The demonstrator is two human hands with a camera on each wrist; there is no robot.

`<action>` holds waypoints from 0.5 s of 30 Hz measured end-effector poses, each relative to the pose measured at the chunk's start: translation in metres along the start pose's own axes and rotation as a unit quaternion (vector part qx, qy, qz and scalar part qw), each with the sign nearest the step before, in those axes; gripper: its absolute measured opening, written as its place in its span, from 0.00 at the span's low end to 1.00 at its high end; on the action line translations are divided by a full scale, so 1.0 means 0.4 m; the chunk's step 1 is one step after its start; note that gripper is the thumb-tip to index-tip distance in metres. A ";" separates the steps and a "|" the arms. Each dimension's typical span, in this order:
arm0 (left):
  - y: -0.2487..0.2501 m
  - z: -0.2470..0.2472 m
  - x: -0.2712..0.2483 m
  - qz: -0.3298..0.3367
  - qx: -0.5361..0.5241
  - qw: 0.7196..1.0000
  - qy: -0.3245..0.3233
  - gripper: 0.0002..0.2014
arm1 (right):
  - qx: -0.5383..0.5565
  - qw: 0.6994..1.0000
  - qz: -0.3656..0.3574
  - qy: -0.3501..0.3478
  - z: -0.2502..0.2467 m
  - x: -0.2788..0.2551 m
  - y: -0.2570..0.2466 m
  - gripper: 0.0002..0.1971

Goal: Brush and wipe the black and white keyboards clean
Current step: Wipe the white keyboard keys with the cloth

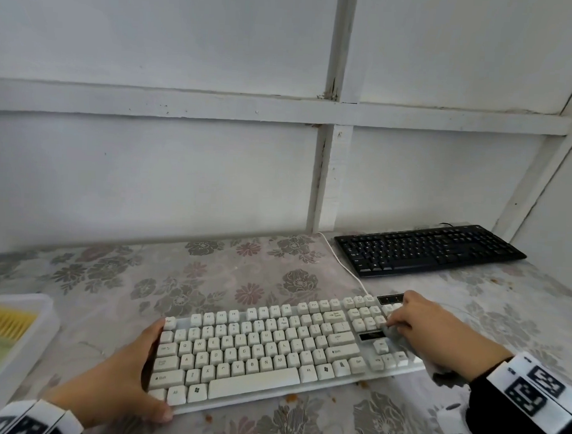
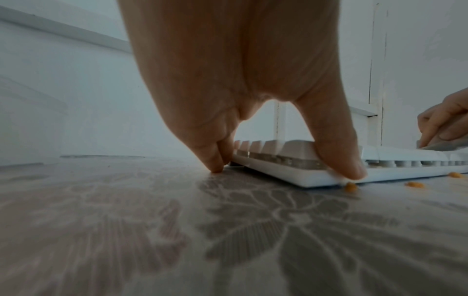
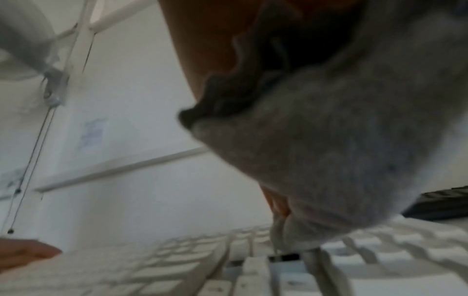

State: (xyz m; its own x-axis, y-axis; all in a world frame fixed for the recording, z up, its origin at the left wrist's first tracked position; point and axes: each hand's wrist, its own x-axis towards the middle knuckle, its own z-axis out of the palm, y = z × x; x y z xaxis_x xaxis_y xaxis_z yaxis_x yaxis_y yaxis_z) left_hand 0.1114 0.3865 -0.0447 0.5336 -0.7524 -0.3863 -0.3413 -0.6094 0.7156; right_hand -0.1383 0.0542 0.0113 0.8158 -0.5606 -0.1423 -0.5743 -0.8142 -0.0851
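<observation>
The white keyboard (image 1: 255,353) lies across the floral table near me. My left hand (image 1: 153,368) grips its left end, the thumb (image 2: 349,170) on the front corner and the fingertips (image 2: 215,166) down at the far left edge. My right hand (image 1: 401,320) holds a grey cloth (image 1: 395,336) with curled fingers and presses it on the keys at the keyboard's right end. In the right wrist view the cloth (image 3: 341,150) fills the frame above the white keys (image 3: 177,266). The black keyboard (image 1: 430,249) rests untouched at the back right.
A clear plastic tray (image 1: 26,346) at the left edge holds a yellow-bristled brush (image 1: 4,322). Orange crumbs (image 2: 350,187) lie on the tablecloth along the white keyboard's front edge. Its white cable (image 1: 345,265) runs back to the wall, past the black keyboard's left end.
</observation>
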 end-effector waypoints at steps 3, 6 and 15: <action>-0.004 0.000 0.002 -0.001 0.004 1.000 0.004 0.72 | 0.022 0.999 -0.028 0.007 -0.004 -0.001 -0.017 0.12; -0.005 0.000 0.003 0.004 -0.003 1.000 0.005 0.71 | 0.055 0.996 -0.075 -0.010 0.004 0.002 -0.043 0.12; -0.028 0.000 0.012 0.014 -0.017 1.000 0.008 0.73 | -0.023 0.999 -0.032 -0.026 0.031 0.004 -0.041 0.13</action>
State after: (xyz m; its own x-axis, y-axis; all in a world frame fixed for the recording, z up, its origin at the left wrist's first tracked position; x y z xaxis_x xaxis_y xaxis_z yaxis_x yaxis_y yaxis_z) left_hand 0.1178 0.3897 -0.0548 0.5358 -0.7651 -0.3571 -0.3299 -0.5790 0.7456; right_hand -0.1284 0.0688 0.0001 0.8456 -0.4992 -0.1890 -0.5161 -0.8550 -0.0504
